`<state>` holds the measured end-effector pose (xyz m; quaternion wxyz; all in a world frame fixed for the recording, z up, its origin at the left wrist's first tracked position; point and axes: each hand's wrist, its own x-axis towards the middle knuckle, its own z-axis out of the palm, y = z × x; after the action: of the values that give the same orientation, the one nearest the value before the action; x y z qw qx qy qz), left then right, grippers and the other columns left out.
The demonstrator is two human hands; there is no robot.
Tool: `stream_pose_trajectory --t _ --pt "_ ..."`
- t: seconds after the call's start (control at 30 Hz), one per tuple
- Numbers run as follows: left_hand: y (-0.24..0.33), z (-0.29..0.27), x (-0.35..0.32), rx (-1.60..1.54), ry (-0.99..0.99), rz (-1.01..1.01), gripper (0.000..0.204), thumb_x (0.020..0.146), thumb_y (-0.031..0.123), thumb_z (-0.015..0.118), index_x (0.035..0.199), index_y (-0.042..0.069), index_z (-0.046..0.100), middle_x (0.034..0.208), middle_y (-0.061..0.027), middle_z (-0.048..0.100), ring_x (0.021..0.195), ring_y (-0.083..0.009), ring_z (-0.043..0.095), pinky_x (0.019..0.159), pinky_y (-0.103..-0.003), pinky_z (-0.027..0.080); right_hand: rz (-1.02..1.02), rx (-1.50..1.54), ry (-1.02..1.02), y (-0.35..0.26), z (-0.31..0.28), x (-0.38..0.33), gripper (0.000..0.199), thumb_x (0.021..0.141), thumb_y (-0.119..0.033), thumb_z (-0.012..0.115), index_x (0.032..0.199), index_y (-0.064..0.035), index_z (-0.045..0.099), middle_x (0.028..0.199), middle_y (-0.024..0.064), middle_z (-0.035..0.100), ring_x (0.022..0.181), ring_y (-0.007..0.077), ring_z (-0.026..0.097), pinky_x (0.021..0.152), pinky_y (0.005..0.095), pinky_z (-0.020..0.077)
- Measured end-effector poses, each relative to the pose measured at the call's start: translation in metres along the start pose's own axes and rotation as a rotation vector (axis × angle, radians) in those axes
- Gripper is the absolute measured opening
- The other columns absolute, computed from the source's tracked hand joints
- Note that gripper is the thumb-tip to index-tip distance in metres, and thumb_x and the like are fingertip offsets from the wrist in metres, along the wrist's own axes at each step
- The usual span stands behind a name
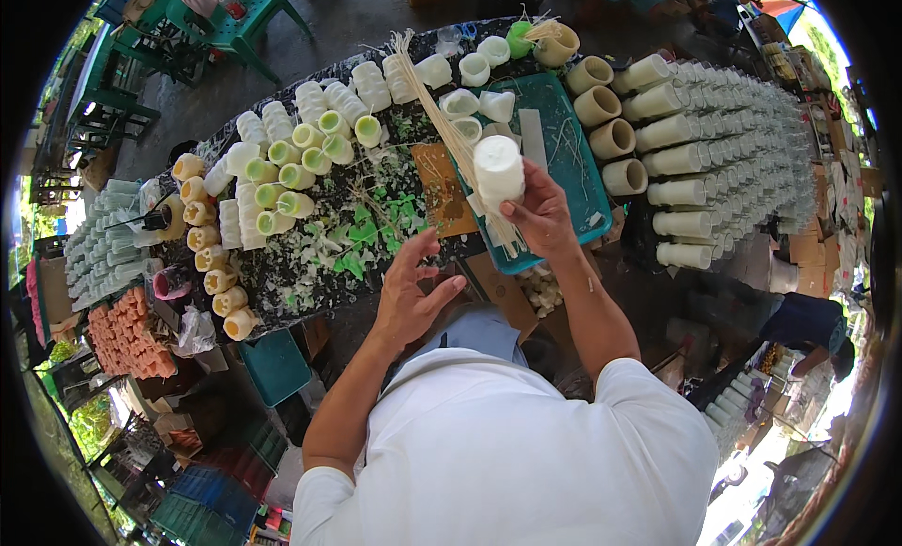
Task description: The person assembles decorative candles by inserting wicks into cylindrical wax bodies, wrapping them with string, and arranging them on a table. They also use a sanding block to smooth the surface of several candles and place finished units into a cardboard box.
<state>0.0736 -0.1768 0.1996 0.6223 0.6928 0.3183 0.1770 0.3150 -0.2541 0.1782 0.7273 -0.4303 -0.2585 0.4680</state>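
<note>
My right hand (540, 212) grips a white cylinder of wax (498, 170) and holds it upright above the near edge of a teal tray (568, 161). My left hand (412, 288) hangs open with fingers spread over the table's near edge, touching nothing, close to green and white wax scraps (362, 231). A bundle of thin pale sticks (442, 123) runs diagonally across the table and passes under the cylinder.
Rows of white, green-filled and yellow-filled moulds (282, 161) lie left of the scraps. Beige tubes (611, 137) and stacked clear cups (742, 142) fill the right. Orange candles (127, 335) sit far left. A person in a dark shirt (808, 325) bends at right.
</note>
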Motion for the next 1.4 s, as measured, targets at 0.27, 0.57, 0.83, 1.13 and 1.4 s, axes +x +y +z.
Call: stream_pose_trajectory --t 0.27,0.57,0.83,1.13,1.4 --pt "-0.052 -0.044 -0.021 -1.056 0.285 -0.404 0.034 0.102 0.026 0.068 0.123 0.005 0.051 0.106 -0.0145 0.066 0.091 -0.027 0.071 0.082 -0.045 0.063 0.119 -0.772 -0.111 0.071 0.139 -0.088 0.081 0.083 -0.028 0.088 0.148 0.0029 0.052 0.15 0.024 0.054 0.139 0.0339 0.054 0.109 0.0393 0.0488" --pt "-0.063 -0.063 -0.056 -1.378 0.259 -0.565 0.043 0.11 0.046 0.047 0.121 0.005 0.053 0.11 -0.0148 0.065 0.107 -0.0316 0.067 0.097 -0.049 0.056 0.127 -0.518 -0.133 0.072 0.161 -0.125 0.057 0.092 0.002 0.076 0.144 0.0008 0.055 0.141 0.0114 0.062 0.119 0.0185 0.067 0.097 0.03 0.0578" --pt "-0.042 -0.068 -0.059 -1.389 0.239 -0.553 0.06 0.11 0.056 0.035 0.125 0.001 0.053 0.117 -0.0213 0.065 0.108 -0.0368 0.067 0.099 -0.053 0.056 -0.133 -0.676 -0.12 0.066 0.173 -0.112 0.039 0.09 -0.003 0.079 0.127 -0.003 0.069 0.13 0.0138 0.068 0.113 0.0197 0.07 0.091 0.0313 0.06" --pt "-0.057 -0.072 -0.042 -1.29 0.415 -0.617 0.045 0.107 0.05 0.053 0.119 0.007 0.053 0.104 -0.017 0.066 0.092 -0.0338 0.07 0.081 -0.049 0.063 -0.142 -0.731 -0.146 0.058 0.139 -0.102 0.021 0.088 0.0 0.075 0.109 -0.0026 0.073 0.108 0.0139 0.074 0.092 0.0253 0.075 0.08 0.0337 0.0596" --pt "-0.068 -0.074 -0.058 -1.296 0.699 -0.631 0.036 0.101 0.039 0.067 0.108 0.005 0.059 0.096 -0.0126 0.064 0.087 -0.0312 0.069 0.075 -0.041 0.067 0.313 -0.968 -0.116 0.118 0.006 -0.105 0.016 0.09 -0.011 0.071 0.101 -0.0002 0.074 0.095 0.0152 0.073 0.083 0.0292 0.072 0.073 0.0393 0.0561"
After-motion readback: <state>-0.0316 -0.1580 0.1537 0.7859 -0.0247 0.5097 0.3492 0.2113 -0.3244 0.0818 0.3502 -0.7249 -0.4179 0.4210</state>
